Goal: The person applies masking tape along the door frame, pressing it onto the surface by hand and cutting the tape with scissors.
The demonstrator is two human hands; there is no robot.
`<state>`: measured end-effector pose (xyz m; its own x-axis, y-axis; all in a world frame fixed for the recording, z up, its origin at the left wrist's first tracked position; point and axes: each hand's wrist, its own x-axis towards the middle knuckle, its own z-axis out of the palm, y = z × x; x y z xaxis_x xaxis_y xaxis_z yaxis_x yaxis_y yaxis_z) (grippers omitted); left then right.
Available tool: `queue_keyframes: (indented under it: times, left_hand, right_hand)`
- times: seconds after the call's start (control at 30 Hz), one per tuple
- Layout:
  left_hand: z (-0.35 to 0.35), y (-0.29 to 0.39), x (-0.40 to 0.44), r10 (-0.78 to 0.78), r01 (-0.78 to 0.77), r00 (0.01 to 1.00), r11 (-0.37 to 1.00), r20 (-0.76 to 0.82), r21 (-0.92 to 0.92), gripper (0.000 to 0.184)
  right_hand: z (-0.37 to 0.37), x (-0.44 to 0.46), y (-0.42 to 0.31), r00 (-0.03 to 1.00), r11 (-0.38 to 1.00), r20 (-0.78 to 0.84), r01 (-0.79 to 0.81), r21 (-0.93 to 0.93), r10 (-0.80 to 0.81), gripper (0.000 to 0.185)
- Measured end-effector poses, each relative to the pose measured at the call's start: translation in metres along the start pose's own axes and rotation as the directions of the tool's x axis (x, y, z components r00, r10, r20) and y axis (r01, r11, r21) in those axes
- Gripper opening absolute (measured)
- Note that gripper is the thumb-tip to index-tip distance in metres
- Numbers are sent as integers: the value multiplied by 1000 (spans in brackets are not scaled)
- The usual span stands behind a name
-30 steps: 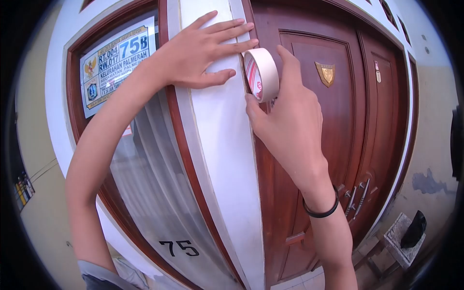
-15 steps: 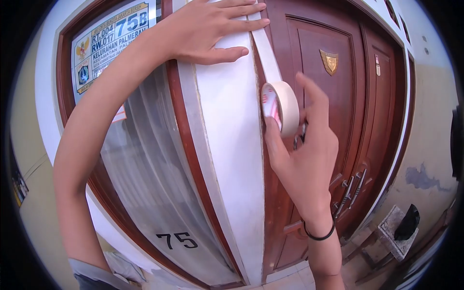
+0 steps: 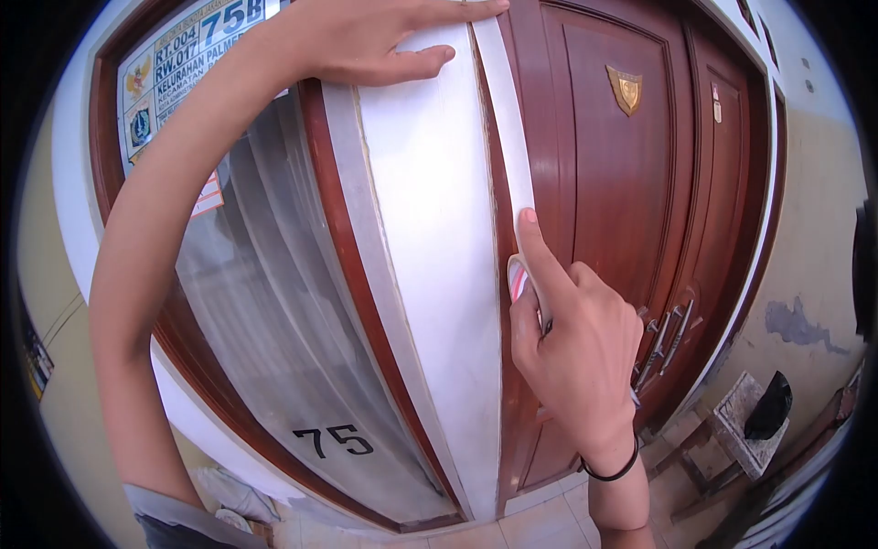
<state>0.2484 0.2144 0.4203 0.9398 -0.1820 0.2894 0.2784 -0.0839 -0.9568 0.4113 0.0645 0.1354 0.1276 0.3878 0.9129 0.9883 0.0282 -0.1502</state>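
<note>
My left hand (image 3: 384, 37) lies spread against the top of the white wall strip (image 3: 425, 183), with its upper part cut off by the frame edge. From beneath its fingertips a pale tape strip (image 3: 506, 110) runs down beside the brown door frame. Lower down, my right hand (image 3: 576, 339) grips the tape roll (image 3: 518, 277), which is mostly hidden behind the fingers. Its index finger is stretched out and touches the tape strip just above the roll. A black band circles the right wrist.
A brown double door (image 3: 613, 174) with a gold shield emblem (image 3: 625, 90) and metal handles stands to the right. On the left is a curtained window (image 3: 293, 302) with a printed sign (image 3: 174, 69). A small table (image 3: 732, 421) bearing a black object stands at lower right.
My right hand has moved down with the roll, and a longer tape strip shows above it. Its index finger now rests on the strip. My left hand appears higher in view.
</note>
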Motion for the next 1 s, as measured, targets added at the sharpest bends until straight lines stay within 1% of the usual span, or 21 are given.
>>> queue_keyframes:
  times: [0.03,0.07,0.13,0.23,0.3,0.33,0.37,0.47,0.53,0.63,0.67,0.87,1.0]
  left_hand:
    - [0,1,0,0,0,1000,1000,3,-6,79]
    - [-1,1,-1,-7,7,1000,1000,11,-3,79]
    - [-9,5,-1,-9,9,1000,1000,24,-8,79]
    - [-22,14,-3,-40,43,997,997,59,-59,79]
    - [-19,13,-4,-50,53,997,998,59,-39,79]
    - [-8,5,0,-3,3,1000,1000,4,-1,81]
    - [1,-1,-2,-2,2,1000,1000,6,-4,81]
    - [-2,2,-2,-11,12,1000,999,27,-42,83]
    - [-4,8,-4,-29,29,1000,1000,3,2,84]
    - [-5,6,-3,-16,16,1000,1000,10,5,85]
    - [-4,8,-3,-37,37,999,999,14,17,85]
    - [6,1,-4,-44,44,999,999,8,21,84]
    - [-1,6,-5,-42,43,999,999,30,-10,84]
  right_hand:
    - [-1,3,-1,1000,999,25,14,-41,-13,69]
    - [-2,5,-2,999,999,31,13,-41,-12,69]
    - [-3,11,-5,997,994,73,-1,-108,9,63]
    - [0,17,-5,995,990,97,24,-139,-10,62]
    - [3,20,-6,994,989,113,18,-144,-1,60]
    - [4,21,-6,992,988,123,14,-151,5,59]
    - [4,21,-7,992,989,126,13,-150,7,59]
    - [4,21,-8,991,990,135,2,-139,17,57]
    - [4,21,-9,991,984,135,1,-180,24,56]
    - [5,20,-9,991,977,134,4,-213,26,55]
    - [6,20,-9,990,977,139,2,-212,28,55]
    - [7,23,-10,989,971,140,-5,-239,39,53]
    - [7,24,-11,991,969,130,10,-248,23,51]
